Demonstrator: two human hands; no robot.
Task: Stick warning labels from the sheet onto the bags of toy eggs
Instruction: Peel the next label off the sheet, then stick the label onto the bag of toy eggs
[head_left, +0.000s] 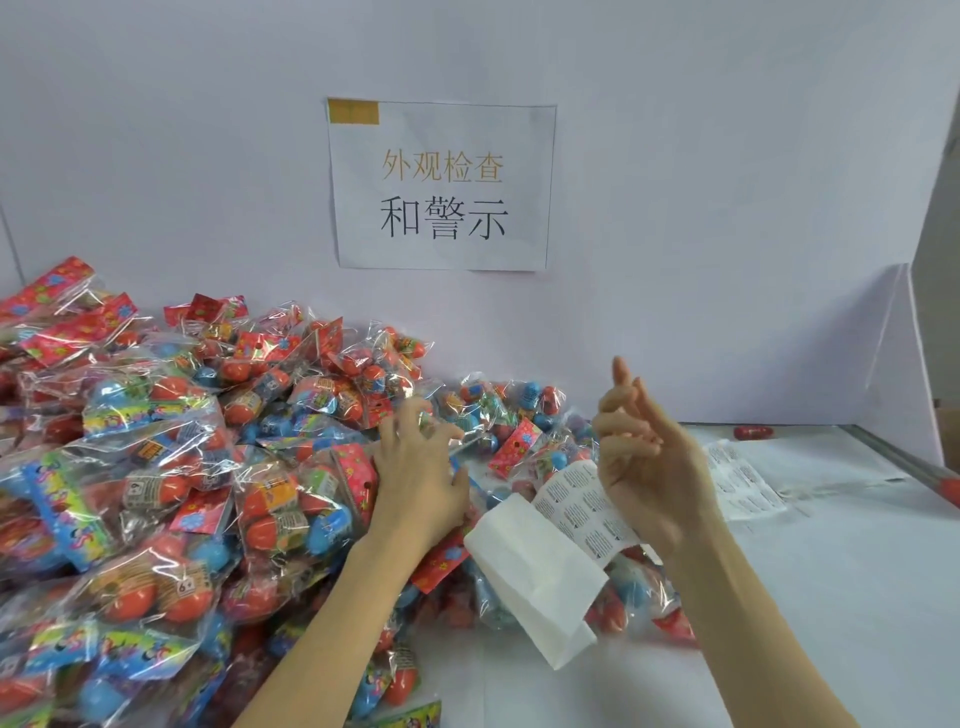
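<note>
Your left hand (415, 480) pressed loose fingers onto the heaped clear bags of red and blue toy eggs (156, 467); your right hand (647, 467) hovered, holding nothing, above one curled white label sheet (582, 509).

Clear crinkly plastic bags of red and blue toy eggs (171, 467), heaped high across table's left side. White label sheet with rows of small printed stickers (582, 512), curled over its blank backing, lying on heap's right edge.

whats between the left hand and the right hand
In the head view, the curled label sheet lies between the left hand and the raised right hand, on top of bags of toy eggs at the pile's edge.
</note>
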